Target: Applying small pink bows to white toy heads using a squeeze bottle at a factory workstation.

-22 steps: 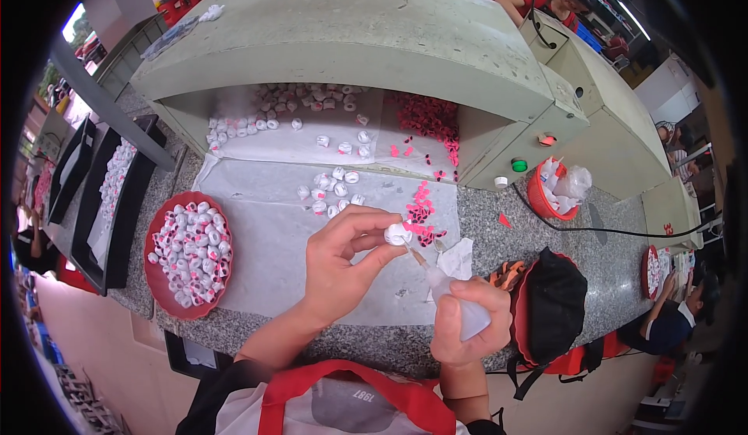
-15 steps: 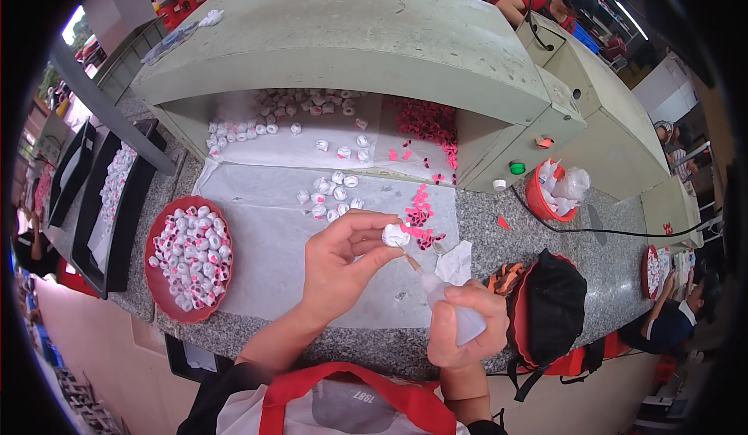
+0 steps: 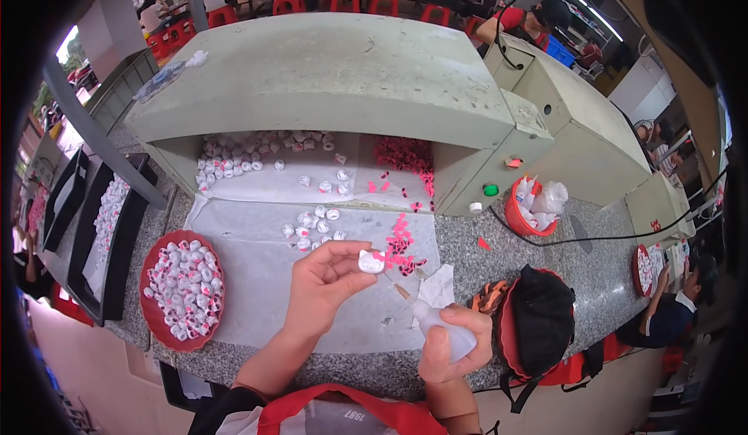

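Observation:
Between the thumb and fingers of my left hand (image 3: 318, 291) is a small white cat-head figure (image 3: 370, 261), its face turned toward me and a pink piece at its upper right edge. My right hand (image 3: 456, 357) is wrapped round a translucent squeeze bottle (image 3: 427, 315) with a thin needle tip. That tip points up and left, just short of the figure. Small pink and dark bow-like pieces (image 3: 400, 240) lie scattered on the white paper (image 3: 257, 279) beyond my hands. Several white heads (image 3: 313, 223) sit loosely to their left.
A grey metal hood (image 3: 335, 68) spans the bench, with heaped white heads (image 3: 234, 150) and pink pieces (image 3: 403, 157) beneath. A red basket (image 3: 153, 326) of heads stands left. At right are a red bucket (image 3: 520, 221), a black cloth item (image 3: 545, 318) and a cable (image 3: 576, 240).
The figure has turned in my left fingers so its face shows. The bottle's tip has drawn back from it. The whole view has shifted, showing more of the room behind.

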`<control>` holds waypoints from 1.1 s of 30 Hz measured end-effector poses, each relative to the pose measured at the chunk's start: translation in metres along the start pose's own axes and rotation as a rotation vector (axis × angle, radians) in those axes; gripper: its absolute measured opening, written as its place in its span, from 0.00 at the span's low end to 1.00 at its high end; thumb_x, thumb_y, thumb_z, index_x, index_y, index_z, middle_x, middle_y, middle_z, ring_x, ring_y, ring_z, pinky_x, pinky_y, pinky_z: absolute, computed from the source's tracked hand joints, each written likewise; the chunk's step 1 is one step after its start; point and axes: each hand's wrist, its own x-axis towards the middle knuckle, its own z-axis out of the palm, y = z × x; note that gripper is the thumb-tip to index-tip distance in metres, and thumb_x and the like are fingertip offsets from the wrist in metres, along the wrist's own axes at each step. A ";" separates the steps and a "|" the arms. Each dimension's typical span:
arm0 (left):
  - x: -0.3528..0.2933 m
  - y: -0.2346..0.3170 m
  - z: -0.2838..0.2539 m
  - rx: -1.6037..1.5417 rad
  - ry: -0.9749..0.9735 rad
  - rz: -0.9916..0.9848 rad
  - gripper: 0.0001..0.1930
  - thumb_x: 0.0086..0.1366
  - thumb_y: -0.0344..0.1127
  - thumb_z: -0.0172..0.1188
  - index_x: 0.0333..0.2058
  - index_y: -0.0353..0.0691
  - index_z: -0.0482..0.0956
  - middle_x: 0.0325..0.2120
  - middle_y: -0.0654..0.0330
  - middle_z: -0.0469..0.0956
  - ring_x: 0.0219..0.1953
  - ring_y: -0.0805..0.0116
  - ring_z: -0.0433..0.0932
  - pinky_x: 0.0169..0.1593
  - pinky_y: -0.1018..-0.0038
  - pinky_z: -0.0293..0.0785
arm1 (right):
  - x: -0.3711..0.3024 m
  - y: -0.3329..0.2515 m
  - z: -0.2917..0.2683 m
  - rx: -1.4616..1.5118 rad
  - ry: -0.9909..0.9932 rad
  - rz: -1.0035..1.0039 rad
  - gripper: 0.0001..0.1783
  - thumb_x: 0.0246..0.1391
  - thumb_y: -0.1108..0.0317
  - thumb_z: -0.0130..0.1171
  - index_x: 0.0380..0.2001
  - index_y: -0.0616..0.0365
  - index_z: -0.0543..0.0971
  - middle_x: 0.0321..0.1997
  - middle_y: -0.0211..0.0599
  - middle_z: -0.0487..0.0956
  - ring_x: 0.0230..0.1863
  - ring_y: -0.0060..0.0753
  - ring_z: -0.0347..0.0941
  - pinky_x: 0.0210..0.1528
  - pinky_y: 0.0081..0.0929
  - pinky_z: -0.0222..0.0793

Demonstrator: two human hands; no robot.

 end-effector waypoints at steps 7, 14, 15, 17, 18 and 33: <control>0.002 0.008 0.002 -0.146 -0.056 -0.087 0.17 0.48 0.15 0.54 0.40 0.29 0.68 0.34 0.53 0.74 0.38 0.64 0.75 0.45 0.68 0.72 | -0.005 -0.007 0.004 0.067 0.074 0.138 0.12 0.40 0.71 0.54 0.30 0.64 0.67 0.14 0.37 0.68 0.13 0.22 0.62 0.17 0.16 0.57; 0.002 0.007 -0.001 -0.147 -0.059 -0.080 0.17 0.49 0.16 0.54 0.40 0.30 0.68 0.35 0.53 0.74 0.38 0.64 0.75 0.45 0.68 0.72 | -0.008 -0.015 0.003 -0.036 -0.094 0.223 0.13 0.44 0.64 0.55 0.29 0.62 0.67 0.24 0.36 0.68 0.24 0.22 0.63 0.28 0.18 0.60; 0.002 0.006 -0.002 -0.141 -0.059 -0.083 0.17 0.49 0.16 0.54 0.40 0.30 0.68 0.35 0.53 0.74 0.38 0.64 0.75 0.45 0.68 0.72 | -0.008 -0.013 0.003 -0.018 -0.120 0.210 0.12 0.44 0.66 0.55 0.29 0.63 0.67 0.24 0.36 0.68 0.24 0.22 0.63 0.27 0.17 0.59; 0.004 0.005 0.000 -0.145 -0.060 -0.077 0.17 0.49 0.16 0.54 0.40 0.30 0.68 0.35 0.53 0.74 0.38 0.64 0.75 0.45 0.68 0.72 | 0.000 -0.004 0.005 -0.013 -0.127 0.090 0.12 0.40 0.71 0.55 0.30 0.64 0.68 0.20 0.36 0.69 0.17 0.25 0.63 0.20 0.19 0.59; 0.004 0.004 0.001 -0.149 -0.062 -0.067 0.17 0.48 0.16 0.54 0.40 0.30 0.68 0.35 0.53 0.74 0.38 0.64 0.75 0.45 0.69 0.72 | 0.003 -0.001 0.005 -0.008 -0.134 -0.035 0.13 0.36 0.76 0.56 0.30 0.65 0.69 0.16 0.37 0.71 0.11 0.27 0.64 0.13 0.20 0.59; 0.004 0.002 -0.002 -0.115 -0.080 -0.061 0.16 0.48 0.17 0.55 0.39 0.31 0.69 0.35 0.53 0.74 0.38 0.63 0.75 0.44 0.70 0.72 | 0.001 0.000 0.001 0.008 -0.188 0.017 0.14 0.36 0.78 0.56 0.31 0.66 0.68 0.20 0.39 0.73 0.12 0.28 0.66 0.14 0.21 0.61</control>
